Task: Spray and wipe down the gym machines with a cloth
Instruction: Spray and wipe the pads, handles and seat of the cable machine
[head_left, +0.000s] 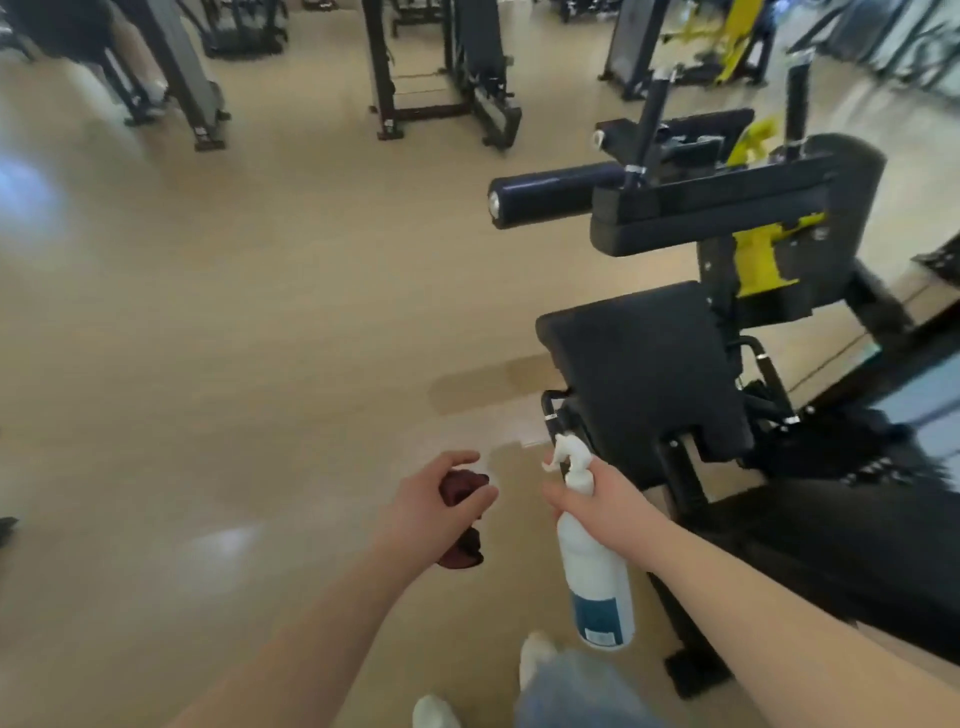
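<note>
My right hand (605, 501) grips the neck of a white spray bottle (597, 571) with a blue label, its nozzle pointing left. My left hand (434, 506) holds a dark red cloth (462, 535) that hangs below the palm. Both hands hover over the floor just left of a black gym machine. Its padded seat (644, 364) lies directly beyond the bottle, with a black roller pad (550, 195) and a yellow adjustment part (761, 260) higher up.
Tan floor (234, 338) stretches to the left and ahead. More black machines (441, 67) stand at the back, one with a yellow frame (737, 36). The machine's base frame (696, 670) reaches near my white shoes (535, 654).
</note>
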